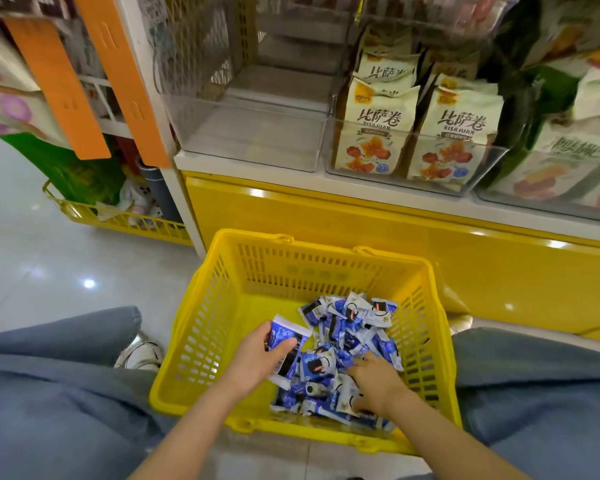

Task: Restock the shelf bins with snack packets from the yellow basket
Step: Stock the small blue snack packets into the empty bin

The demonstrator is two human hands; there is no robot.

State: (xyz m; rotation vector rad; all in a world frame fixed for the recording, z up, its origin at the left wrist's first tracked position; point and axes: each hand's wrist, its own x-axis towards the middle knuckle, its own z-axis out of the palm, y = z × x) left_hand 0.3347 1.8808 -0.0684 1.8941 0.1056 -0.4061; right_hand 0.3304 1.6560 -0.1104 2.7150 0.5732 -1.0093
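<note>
The yellow basket (243, 292) stands on the floor between my knees, below the shelf. A heap of small blue-and-white snack packets (347, 337) fills its right half. My left hand (257, 355) grips a few of these packets (284, 336) at the heap's left edge, thumb on top. My right hand (374, 382) lies palm down on the heap with its fingers dug among the packets; whether it holds one is hidden. Above, a clear shelf bin (253, 133) stands with nothing inside.
To the right of that bin, clear bins hold cream snack bags (374, 133) and green-and-white bags (568, 157). Orange strips (59, 88) hang at the upper left. A yellow wire basket (118, 220) with goods sits on the floor at the left. The shelf base (361, 230) is glossy yellow.
</note>
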